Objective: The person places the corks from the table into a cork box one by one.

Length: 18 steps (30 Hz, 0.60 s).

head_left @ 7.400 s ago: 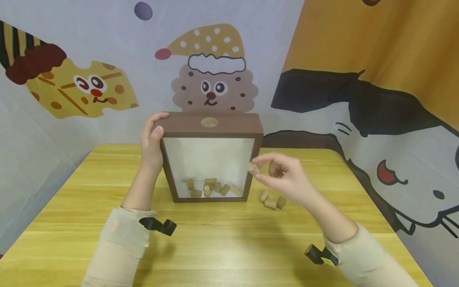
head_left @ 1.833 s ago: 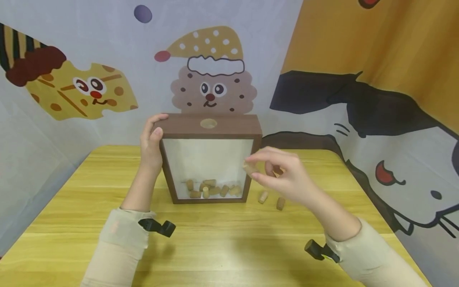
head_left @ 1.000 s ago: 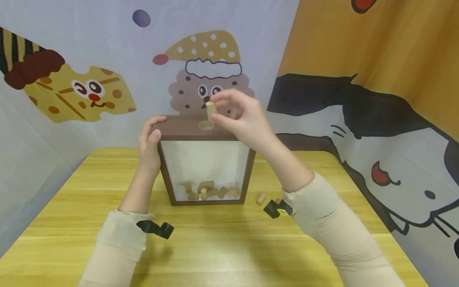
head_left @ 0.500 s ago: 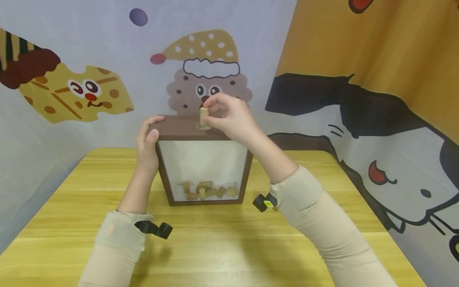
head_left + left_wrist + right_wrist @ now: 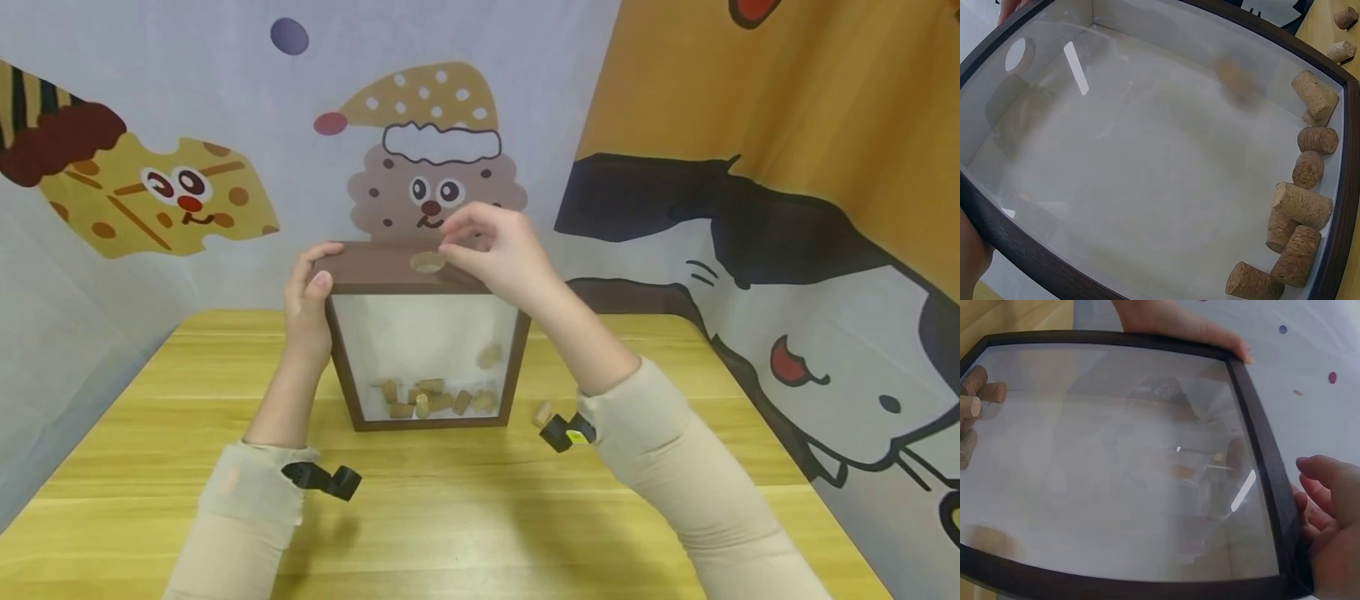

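A dark brown wooden shadow box (image 5: 375, 265) with a clear front and a round hole in its top stands upright on the table. My left hand (image 5: 306, 308) grips its upper left corner, thumb in front and fingers over the top. Just right of the hole, my right hand (image 5: 502, 254) hovers with thumb and fingertips slightly apart and nothing between them. Inside the box, a blurred cork (image 5: 490, 357) is in mid-air near the right wall. Several corks (image 5: 1302, 205) lie along the bottom.
On the wooden table (image 5: 420, 517), right of the box, is a loose cork (image 5: 542, 412), partly behind the right wrist camera (image 5: 562, 433). The left wrist view shows two corks outside the box, one of them pale (image 5: 1341, 51). A cartoon-printed cloth (image 5: 247, 50) hangs behind.
My right hand took a cork from beside the box up to the hole and let it go; the cork is now inside. Fewer corks lie on the table. My left hand keeps its grip.
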Available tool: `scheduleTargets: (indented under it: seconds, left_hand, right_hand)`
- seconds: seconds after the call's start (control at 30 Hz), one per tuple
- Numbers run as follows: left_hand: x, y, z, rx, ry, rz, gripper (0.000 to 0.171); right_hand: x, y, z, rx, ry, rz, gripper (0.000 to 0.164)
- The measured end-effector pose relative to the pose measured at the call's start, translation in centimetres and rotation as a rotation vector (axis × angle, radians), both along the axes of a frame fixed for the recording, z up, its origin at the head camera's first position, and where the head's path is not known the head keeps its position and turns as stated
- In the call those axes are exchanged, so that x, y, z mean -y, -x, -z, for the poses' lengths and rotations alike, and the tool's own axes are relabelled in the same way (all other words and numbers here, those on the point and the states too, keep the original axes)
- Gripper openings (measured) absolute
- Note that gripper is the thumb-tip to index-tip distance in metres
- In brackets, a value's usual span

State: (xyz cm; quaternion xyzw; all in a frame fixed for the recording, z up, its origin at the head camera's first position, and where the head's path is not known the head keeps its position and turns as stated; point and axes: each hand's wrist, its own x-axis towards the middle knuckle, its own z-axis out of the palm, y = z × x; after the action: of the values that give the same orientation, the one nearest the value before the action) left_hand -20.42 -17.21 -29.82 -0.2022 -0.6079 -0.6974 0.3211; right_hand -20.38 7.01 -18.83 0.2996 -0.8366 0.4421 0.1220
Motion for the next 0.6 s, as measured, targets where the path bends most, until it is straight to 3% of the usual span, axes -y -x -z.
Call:
scheduleTargets:
  seconds: [0.17, 0.3, 0.47, 0.6]
  left_hand:
    - [0.1, 0.1, 0.1, -0.004, 0.007, -0.008, 0.049]
    - [0.0, 0.2, 0.2, -0.009, 0.0, -0.002, 0.05]
    - [0.1, 0.2, 0.2, -0.005, 0.002, -0.01, 0.051]
    - [0.1, 0.3, 0.2, -0.002, 0.002, -0.008, 0.052]
  right_hand:
    - [-1.9, -2.2, 0.7, 0.004, 0.088, 0.007, 0.018]
    - [-3.5, -3.9, 2.0, -0.053, 0.152, -0.007, 0.015]
    - [-5.9, -4.9, 4.8, -0.117, 0.224, -0.016, 0.014]
    - [-8.0, -5.1, 7.3, -0.08, 0.226, 0.028, 0.014]
